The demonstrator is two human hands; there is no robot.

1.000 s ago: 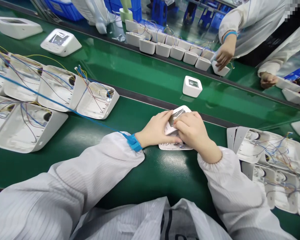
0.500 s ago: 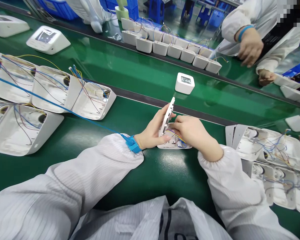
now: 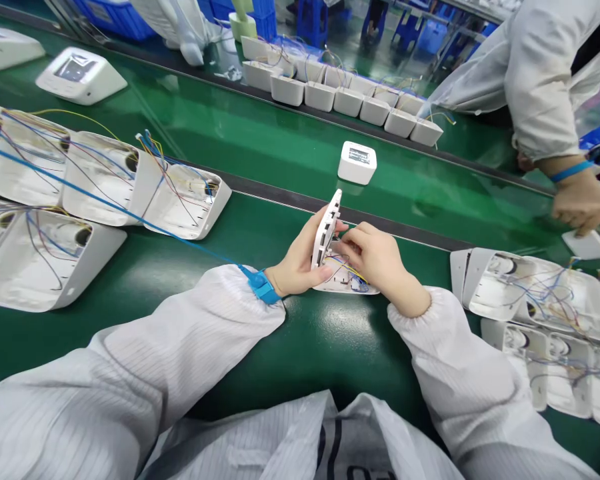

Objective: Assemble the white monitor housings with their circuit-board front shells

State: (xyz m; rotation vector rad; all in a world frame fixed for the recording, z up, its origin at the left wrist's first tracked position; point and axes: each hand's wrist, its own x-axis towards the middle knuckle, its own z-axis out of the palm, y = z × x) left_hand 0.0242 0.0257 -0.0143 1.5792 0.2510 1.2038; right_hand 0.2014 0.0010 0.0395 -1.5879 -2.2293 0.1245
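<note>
My left hand is closed on a white device cover, held nearly upright with its inner side facing right. Below it, an open white housing lies on the green bench, with yellow, blue and dark wires inside. My right hand is pinched at the cover's inner side, just above the housing. What its fingertips hold is hidden, though wires run up towards them. A blue wrist strap with a cord circles my left wrist.
Wired open housings stand at left and right. Beyond the dark rail, a finished-looking white device sits on the green belt. More housings line the far side. A co-worker's hand touches a white part at right.
The cover has turned a little, showing more of its inner side. My right hand has shifted slightly left. Devices on the belt moved left; the co-worker's hand reached down to the right.
</note>
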